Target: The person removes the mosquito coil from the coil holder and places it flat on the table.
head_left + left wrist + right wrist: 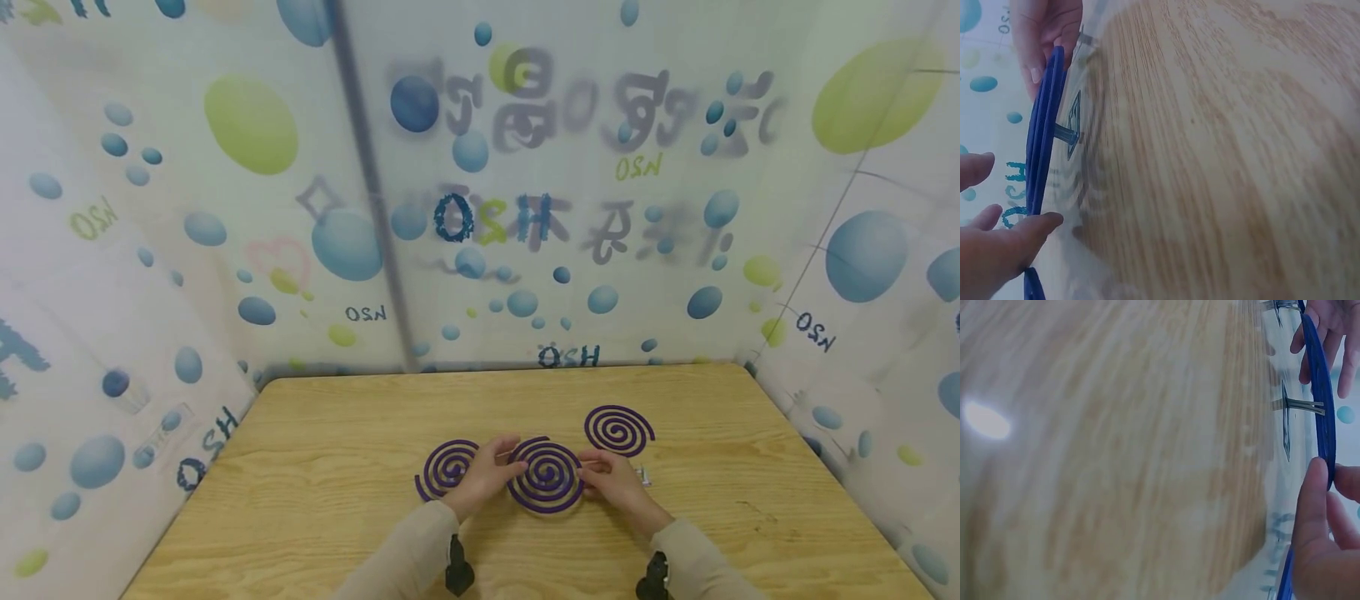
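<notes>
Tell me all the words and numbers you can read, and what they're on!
"H2O", backwards, large, blue and green: on the white sheet wall printed with blue and green dots.
"H2O", backwards, blue: same wall, lower centre and left.
Other small blue and green texts there: too small.
Grey characters: too blurred.
Blue shapes cut off at left: unreadable.
Purple flat spiral coils: none visible.

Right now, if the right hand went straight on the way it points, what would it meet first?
Most likely the middle purple spiral, since the right hand is right at its edge, though exact depth is unclear.
</notes>
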Tool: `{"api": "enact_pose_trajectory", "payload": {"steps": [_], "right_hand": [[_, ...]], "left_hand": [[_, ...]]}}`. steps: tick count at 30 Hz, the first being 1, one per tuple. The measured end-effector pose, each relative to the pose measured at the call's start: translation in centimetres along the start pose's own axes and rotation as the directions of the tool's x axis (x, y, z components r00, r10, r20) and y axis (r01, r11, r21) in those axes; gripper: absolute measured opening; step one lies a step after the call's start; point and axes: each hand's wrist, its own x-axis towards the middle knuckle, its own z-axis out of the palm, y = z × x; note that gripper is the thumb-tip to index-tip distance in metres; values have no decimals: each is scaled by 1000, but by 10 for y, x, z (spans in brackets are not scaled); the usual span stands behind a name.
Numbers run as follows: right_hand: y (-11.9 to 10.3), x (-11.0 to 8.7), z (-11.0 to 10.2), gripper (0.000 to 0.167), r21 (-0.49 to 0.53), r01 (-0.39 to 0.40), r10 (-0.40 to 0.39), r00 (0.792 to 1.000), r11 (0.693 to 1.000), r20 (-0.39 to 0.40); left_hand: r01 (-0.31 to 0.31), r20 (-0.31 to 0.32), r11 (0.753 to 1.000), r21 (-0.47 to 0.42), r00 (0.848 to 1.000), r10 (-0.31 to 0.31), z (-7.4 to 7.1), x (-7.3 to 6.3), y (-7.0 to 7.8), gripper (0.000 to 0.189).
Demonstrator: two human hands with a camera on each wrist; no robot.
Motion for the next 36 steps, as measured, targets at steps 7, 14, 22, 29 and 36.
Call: {"api": "enact_pose_trajectory", "payload": {"steps": [7, 14, 22, 29, 36], "right_hand": [[2, 4, -1, 25, -40, -62, 61, 998, 997, -31], [-1, 3, -5, 26, -57, -85, 81, 994, 995, -68], [3, 4, -10, 26, -55, -78, 73, 994, 995, -80], [2, 6, -12, 27, -41, -104, 100, 992, 994, -77], [3, 6, -13, 29, -38, -116, 113, 991, 993, -74]], "left_hand": [[15, 12, 999, -33, 1000, -14, 0, -9, 16, 41], [-7, -27, 999, -39, 1000, 6, 8, -1, 2, 48], [6, -69, 1000, 10, 998, -5, 16, 5, -7, 48], [51, -98, 997, -66, 994, -57, 22, 8, -6, 47], [75, -107, 989, -130, 990, -89, 24, 9, -8, 45]]}}
